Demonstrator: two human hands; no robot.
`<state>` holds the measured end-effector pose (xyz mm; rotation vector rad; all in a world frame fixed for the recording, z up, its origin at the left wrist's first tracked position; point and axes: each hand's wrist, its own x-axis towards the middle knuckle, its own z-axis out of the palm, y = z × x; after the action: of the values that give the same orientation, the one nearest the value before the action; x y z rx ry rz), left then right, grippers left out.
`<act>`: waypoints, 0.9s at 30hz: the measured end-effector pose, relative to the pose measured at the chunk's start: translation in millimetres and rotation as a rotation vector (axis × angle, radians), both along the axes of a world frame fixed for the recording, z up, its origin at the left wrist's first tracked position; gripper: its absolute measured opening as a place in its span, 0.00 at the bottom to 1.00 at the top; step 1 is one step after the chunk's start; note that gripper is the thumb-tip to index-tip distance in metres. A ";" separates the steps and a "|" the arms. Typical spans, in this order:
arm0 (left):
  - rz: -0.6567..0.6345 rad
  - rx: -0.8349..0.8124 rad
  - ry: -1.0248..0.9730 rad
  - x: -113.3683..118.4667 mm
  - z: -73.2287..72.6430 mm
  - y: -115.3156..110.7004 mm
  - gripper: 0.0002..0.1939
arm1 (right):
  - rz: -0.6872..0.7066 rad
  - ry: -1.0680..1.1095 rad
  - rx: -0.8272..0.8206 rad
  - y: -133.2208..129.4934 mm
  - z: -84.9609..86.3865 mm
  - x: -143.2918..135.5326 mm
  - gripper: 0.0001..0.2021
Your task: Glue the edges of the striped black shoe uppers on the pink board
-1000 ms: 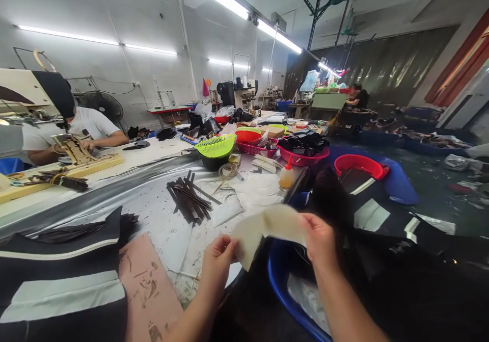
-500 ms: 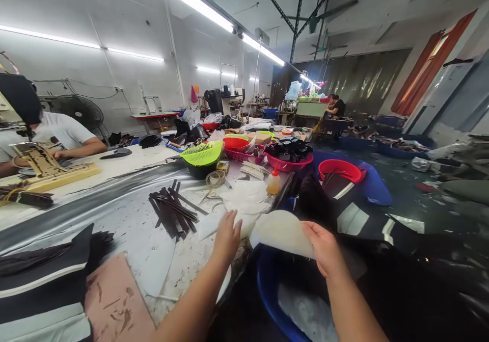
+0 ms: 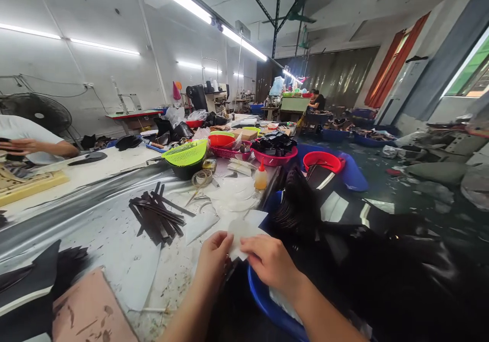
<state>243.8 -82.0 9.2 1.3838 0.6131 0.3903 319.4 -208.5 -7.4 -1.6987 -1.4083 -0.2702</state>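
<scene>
A pale, translucent curved sheet (image 3: 240, 228) is between my two hands at the table's near right edge. My left hand (image 3: 213, 256) pinches its left side between thumb and fingers. My right hand (image 3: 269, 261) grips its right side, with bent fingers close to the left thumb. My hands hide part of the sheet. Beyond it more white curved pieces (image 3: 234, 195) lie spread on the table, beside a glue bottle with a red tip (image 3: 261, 176). Below my right hand is a blue tub (image 3: 256, 295) with pale material in it.
Dark strips (image 3: 156, 214) lie in a pile on the left. A pink board (image 3: 89, 311) and black cut pieces (image 3: 32, 286) are nearer. A green basket (image 3: 185, 153) and a pink basket (image 3: 275, 157) stand farther back. A co-worker (image 3: 34, 140) sits at the far left.
My right hand has brought the sheet left and down to my left hand, which has closed on it. The view has turned to the right.
</scene>
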 end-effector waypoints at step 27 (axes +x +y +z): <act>0.428 0.078 -0.093 -56.1 -27.0 31.0 0.23 | -0.211 0.600 0.203 75.0 -28.7 61.1 0.11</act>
<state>187.6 -51.0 -17.8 1.2957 0.8257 0.8235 380.5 -133.5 -36.1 -1.5813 -0.7382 -0.0083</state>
